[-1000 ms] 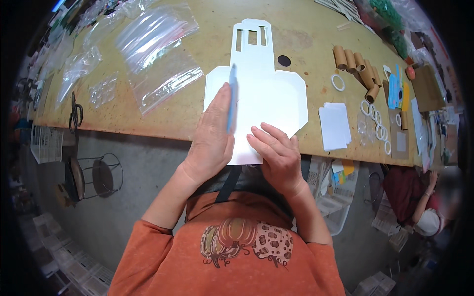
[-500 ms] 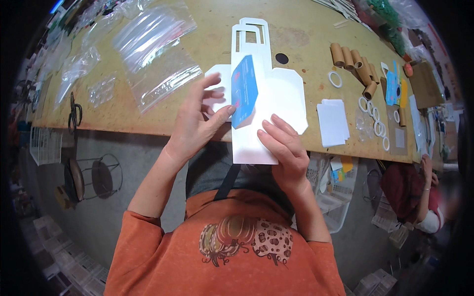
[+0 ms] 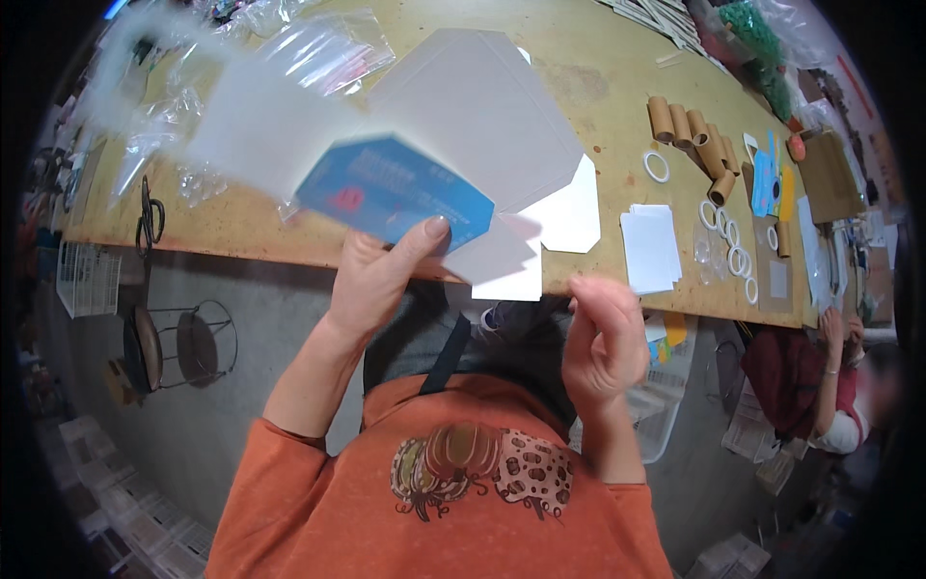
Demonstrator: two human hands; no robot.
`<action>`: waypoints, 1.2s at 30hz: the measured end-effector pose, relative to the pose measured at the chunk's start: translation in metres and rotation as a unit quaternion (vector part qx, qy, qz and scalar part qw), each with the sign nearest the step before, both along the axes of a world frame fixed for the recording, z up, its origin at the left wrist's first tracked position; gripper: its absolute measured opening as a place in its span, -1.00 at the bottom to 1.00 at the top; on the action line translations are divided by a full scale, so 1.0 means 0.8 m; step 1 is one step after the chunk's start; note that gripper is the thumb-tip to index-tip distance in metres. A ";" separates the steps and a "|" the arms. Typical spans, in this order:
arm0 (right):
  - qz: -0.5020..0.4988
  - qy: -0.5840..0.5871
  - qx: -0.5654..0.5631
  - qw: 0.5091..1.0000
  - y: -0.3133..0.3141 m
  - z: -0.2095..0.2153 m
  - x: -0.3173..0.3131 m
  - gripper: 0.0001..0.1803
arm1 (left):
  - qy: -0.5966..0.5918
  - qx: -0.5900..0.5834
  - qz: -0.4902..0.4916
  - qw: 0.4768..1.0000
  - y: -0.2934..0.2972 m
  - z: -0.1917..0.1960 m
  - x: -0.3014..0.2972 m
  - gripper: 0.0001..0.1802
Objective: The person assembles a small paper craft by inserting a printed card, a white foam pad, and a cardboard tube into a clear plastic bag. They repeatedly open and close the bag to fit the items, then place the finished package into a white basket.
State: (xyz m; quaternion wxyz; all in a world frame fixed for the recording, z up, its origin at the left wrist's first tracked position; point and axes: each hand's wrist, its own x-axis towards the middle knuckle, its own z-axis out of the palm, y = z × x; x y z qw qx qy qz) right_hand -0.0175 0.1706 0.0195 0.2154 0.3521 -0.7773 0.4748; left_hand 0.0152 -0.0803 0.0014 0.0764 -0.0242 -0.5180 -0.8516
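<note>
My left hand [image 3: 381, 275] grips a flat die-cut card sheet [image 3: 405, 183], blue on the side facing me and white on the other, lifted off the wooden table [image 3: 598, 68] and blurred by motion. The sheet's white panels [image 3: 482, 116] spread up and to the right over the table edge. My right hand [image 3: 603, 333] hovers off the table's near edge, fingers loosely curled, holding nothing and apart from the sheet.
Cardboard tubes [image 3: 690, 135], white rings [image 3: 728, 246] and a stack of white cards [image 3: 648, 246] lie at the right. Clear plastic bags [image 3: 289, 48] cover the left. Scissors [image 3: 149, 217] lie near the left edge. Another person [image 3: 820, 386] sits at the lower right. A wire stool [image 3: 178, 343] stands below.
The sheet lay flat under both hands, then my left hand lifted and turned it, showing its blue side. My right hand came off it and drew back.
</note>
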 end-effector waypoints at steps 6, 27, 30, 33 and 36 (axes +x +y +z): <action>0.114 -0.395 -0.250 0.877 -0.036 -0.001 0.032 -0.47 | 0.126 -0.192 0.127 0.965 0.056 0.019 0.016 -0.72; 0.094 -0.490 -0.398 0.770 -0.043 0.004 0.024 -0.78 | 0.031 -0.186 0.132 0.973 0.100 0.023 0.012 -0.83; 0.105 -0.475 -0.420 0.766 -0.043 -0.002 0.021 -0.78 | 0.031 -0.145 0.181 0.972 0.102 0.015 0.004 -0.55; 0.111 -0.475 -0.447 0.749 -0.043 -0.006 0.023 -0.78 | -0.003 0.004 0.163 0.987 0.099 0.033 -0.002 -0.29; 0.139 -0.513 -0.457 0.713 -0.041 -0.009 0.024 -0.75 | -0.009 0.097 0.105 0.990 0.085 0.032 -0.001 -0.43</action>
